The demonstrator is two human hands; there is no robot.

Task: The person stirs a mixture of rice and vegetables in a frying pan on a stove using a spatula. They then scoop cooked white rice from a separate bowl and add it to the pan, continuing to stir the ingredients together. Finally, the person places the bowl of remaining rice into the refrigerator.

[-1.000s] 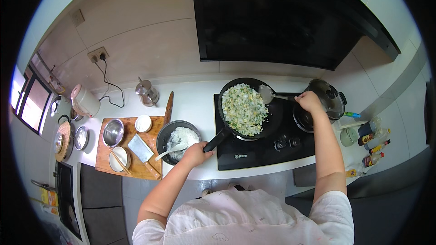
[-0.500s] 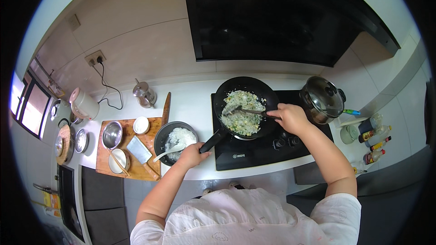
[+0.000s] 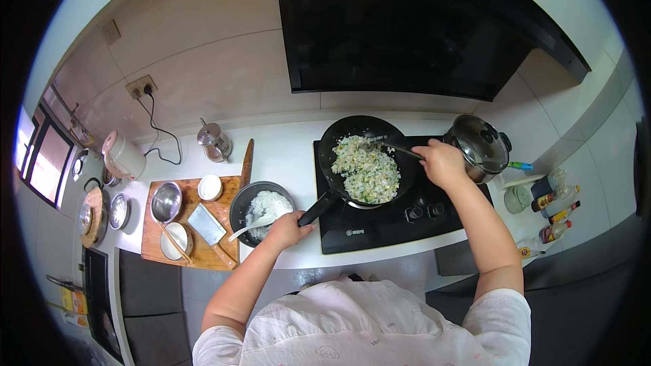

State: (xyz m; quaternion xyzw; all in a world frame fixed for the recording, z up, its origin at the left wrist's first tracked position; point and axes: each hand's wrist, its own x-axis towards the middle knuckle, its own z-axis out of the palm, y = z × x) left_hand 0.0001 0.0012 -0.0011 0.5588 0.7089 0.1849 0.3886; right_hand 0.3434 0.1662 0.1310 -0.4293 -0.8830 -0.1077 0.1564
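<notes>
A black wok point(image 3: 333, 137) sits on the stove and holds fried rice point(image 3: 369, 177) flecked with green and yellow. My left hand point(image 3: 287, 229) is closed round the wok's handle point(image 3: 319, 208). In my right hand point(image 3: 442, 161) is the handle of a dark spatula point(image 3: 405, 150), whose head lies in the rice at the far side of the wok. Just left of my left hand stands a dark pot point(image 3: 234, 215) of white rice point(image 3: 270, 201), with a white spoon point(image 3: 252, 228) resting in it.
A wooden cutting board point(image 3: 154, 230) on the left bears a cleaver point(image 3: 207, 224), a metal bowl point(image 3: 167, 201) and white bowls. Right of the wok stands a lidded pot point(image 3: 480, 141), with sauce bottles point(image 3: 560, 211) beyond. The range hood point(image 3: 393, 41) hangs over the stove point(image 3: 407, 232).
My right hand has moved slightly right and away from me, taking the spatula's head from the left of the wok to its far side. My left hand stays on the handle.
</notes>
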